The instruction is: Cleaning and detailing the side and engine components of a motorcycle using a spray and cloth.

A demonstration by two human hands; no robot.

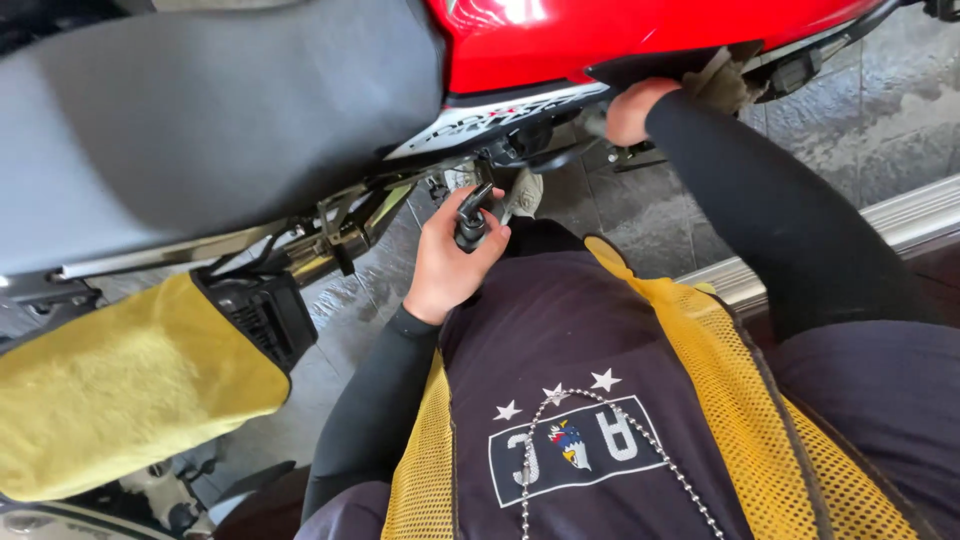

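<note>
1. Yellow cloth (120,390): soft, thick fabric, lower left of the frame, draped over a black ribbed plastic part (262,315) whose right end sticks out from under it.
2. Grey motorcycle seat (210,110): smooth, matte, padded, filling the upper left of the frame; metal frame tubes and brackets (330,235) run beneath its lower edge.
3. Left hand (450,255): centre of the frame, just below the motorcycle's side, fingers curled shut around a small black tool handle (472,222). The handle stands nearly upright, its top end reaching up towards the underside of the bodywork. The forearm wears a tight black sleeve.
4. Red glossy fuel tank panel (600,35): top centre to upper right, with a white strip bearing dark markings along its lower edge.
5. Right hand (632,110): upper right of centre, tucked under the lower edge of the red panel. Only the back of the hand shows; whether its fingers are open or closed on anything cannot be told. Black sleeve to the wrist.
6. Dark purple jersey with yellow mesh vest (720,400): lower centre and right, a bead chain hanging over it.
7. Grey stone-tile floor (900,110): upper right, bordered by a metal sill.
</note>
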